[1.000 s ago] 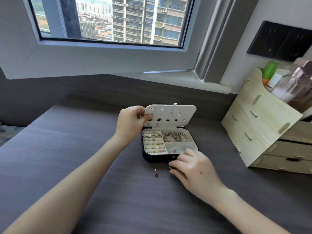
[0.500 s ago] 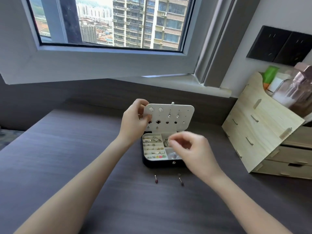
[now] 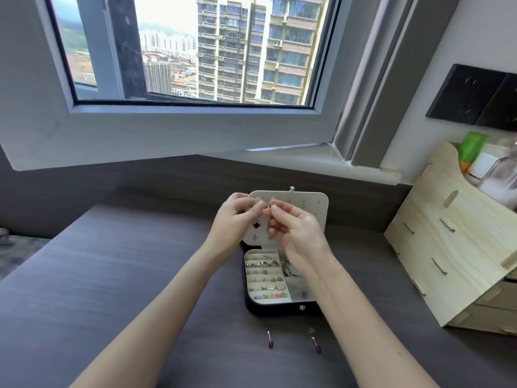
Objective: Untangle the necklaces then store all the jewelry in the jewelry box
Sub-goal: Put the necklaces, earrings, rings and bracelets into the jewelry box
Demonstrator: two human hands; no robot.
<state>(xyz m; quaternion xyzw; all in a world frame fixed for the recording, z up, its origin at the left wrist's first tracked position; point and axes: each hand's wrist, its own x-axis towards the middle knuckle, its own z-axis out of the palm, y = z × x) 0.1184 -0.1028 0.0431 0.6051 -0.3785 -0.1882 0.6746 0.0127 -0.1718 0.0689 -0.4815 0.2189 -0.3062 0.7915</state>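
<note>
Pinching a tiny gold earring between thumb and forefinger, the right hand is raised off the desk with its palm turned left and its other fingers loosely curled below the pinch. The left hand comes in from the other side, back of the hand toward the camera. Its thumb and forefinger close narrowly on the same small piece, so the fingertips of both hands meet at one spot. Both forearms reach up from the lower edge of the view and converge on that spot, the right wrist bent a little upward.

Just behind the grip stands the pale lid of the box, upright, with rows of small holes. Whether the earring touches it I cannot tell. Below the grip the box lies open on the desk: rings sit in the rolls under the left wrist, and the compartments under the right forearm are partly hidden. Further below, nearer the camera than the box, a pin with a dark red tip lies on the desk, and a second pin lies to its right.

Well right of the grip is a wooden organiser. Above and behind it is a window.
</note>
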